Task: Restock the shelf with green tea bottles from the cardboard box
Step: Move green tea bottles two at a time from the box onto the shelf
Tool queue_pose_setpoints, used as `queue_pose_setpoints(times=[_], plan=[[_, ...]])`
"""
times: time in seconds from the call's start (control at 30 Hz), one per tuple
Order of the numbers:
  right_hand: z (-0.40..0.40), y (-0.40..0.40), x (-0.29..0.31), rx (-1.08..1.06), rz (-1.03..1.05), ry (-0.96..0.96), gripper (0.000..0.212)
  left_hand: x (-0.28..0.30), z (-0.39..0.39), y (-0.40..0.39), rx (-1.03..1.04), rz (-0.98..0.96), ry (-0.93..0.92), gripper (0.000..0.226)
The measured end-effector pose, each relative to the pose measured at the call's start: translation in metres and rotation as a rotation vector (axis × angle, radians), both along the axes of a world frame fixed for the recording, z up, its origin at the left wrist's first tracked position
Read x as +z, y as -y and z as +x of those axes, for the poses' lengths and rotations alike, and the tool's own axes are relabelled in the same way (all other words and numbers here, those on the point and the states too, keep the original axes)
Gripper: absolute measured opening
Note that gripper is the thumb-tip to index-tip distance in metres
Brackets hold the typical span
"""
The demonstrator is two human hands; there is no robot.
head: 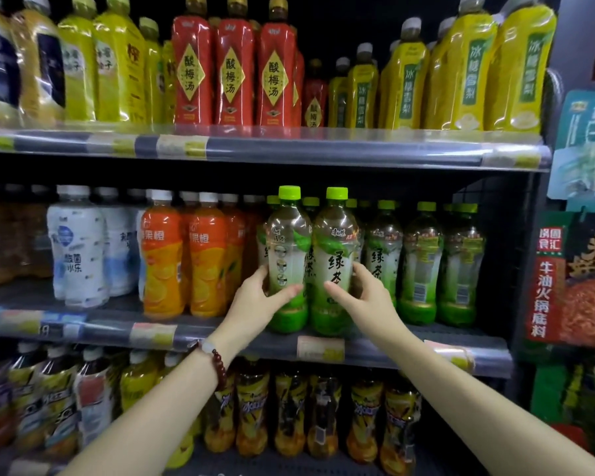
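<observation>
- Green-capped clear plastic tea bottles: the left hand (255, 297) grips one (287, 259) and the right hand (361, 290) grips another (334, 262), both at the front edge of the grey metal middle shelf (375, 348), frame centre.
- More green tea bottles (423, 266) already stand right of them.
- Cardboard box is out of view, so remaining stock cannot be judged.

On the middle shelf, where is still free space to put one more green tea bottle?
Bare shelf shows right of the rightmost green tea bottle, before the mesh side wall. Leftward the row is packed: both hands' bottles stand against the orange juice bottles.
</observation>
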State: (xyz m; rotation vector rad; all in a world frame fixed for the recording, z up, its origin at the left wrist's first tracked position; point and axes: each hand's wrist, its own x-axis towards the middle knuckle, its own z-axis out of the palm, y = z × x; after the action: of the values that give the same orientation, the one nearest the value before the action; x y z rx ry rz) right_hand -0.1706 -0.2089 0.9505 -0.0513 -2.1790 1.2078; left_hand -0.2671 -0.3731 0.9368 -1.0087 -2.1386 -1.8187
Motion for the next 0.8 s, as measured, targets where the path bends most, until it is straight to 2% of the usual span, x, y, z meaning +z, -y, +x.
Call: queue_pose_setpoints(times=[0.13, 0.17, 0.27, 0.33, 0.5, 0.8], plan=[[-0.010, 0.000, 0.007, -0.038, -0.019, 0.012, 0.104, 0.007, -0.001, 0.002, 0.033, 0.055, -0.002, 0.045], [-0.012, 0.003, 0.010, -0.043, -0.024, 0.013, 0.097, 0.010, -0.002, 0.003, 0.030, 0.078, 0.007, 0.043], [-0.019, 0.015, 0.012, -0.074, -0.041, 0.004, 0.048, 0.016, -0.008, 0.011, 0.030, 0.113, 0.001, 0.040], [-0.029, 0.024, 0.011, -0.097, -0.048, -0.001, 0.042, 0.017, -0.017, 0.018, 0.039, 0.124, 0.008, 0.041], [-0.046, 0.046, 0.010, -0.082, -0.088, -0.011, 0.079, 0.013, -0.033, 0.033, 0.039, 0.159, 0.052, 0.041], [-0.057, 0.051, -0.004, -0.095, -0.017, 0.029, 0.083, -0.002, -0.048, 0.037, -0.019, 0.177, 0.184, 0.035]])
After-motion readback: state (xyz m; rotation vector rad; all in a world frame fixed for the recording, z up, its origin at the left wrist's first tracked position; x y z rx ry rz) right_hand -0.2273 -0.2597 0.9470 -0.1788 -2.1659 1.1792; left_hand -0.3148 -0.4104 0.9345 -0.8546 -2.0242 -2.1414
